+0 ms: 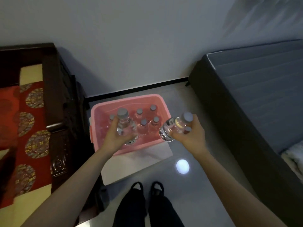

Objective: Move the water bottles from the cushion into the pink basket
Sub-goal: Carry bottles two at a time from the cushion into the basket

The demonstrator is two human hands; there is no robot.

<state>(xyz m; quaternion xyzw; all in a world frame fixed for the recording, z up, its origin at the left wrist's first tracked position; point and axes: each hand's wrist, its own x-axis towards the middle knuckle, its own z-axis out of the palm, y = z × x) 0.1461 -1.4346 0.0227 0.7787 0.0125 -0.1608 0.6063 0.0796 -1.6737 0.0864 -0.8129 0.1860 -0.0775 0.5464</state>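
Observation:
The pink basket (pixel 98 110) stands on the floor by the wall and holds several clear water bottles (pixel 144 126) with grey caps, all upright. My left hand (pixel 113 136) grips a clear water bottle (pixel 123 123) upright above the basket's near left part. My right hand (pixel 190 136) grips a second bottle (pixel 172 128), tilted with its base toward the basket, just past the basket's right rim. The red patterned cushion (pixel 31 128) lies on the dark wooden seat at the left; I see no bottles on it.
A dark carved wooden seat frame (pixel 57 115) stands left of the basket. A grey upholstered bed or sofa (pixel 254 99) fills the right. A white sheet (pixel 131 164) lies under the basket. My black-clad legs (pixel 147 207) are at the bottom, on a glossy floor.

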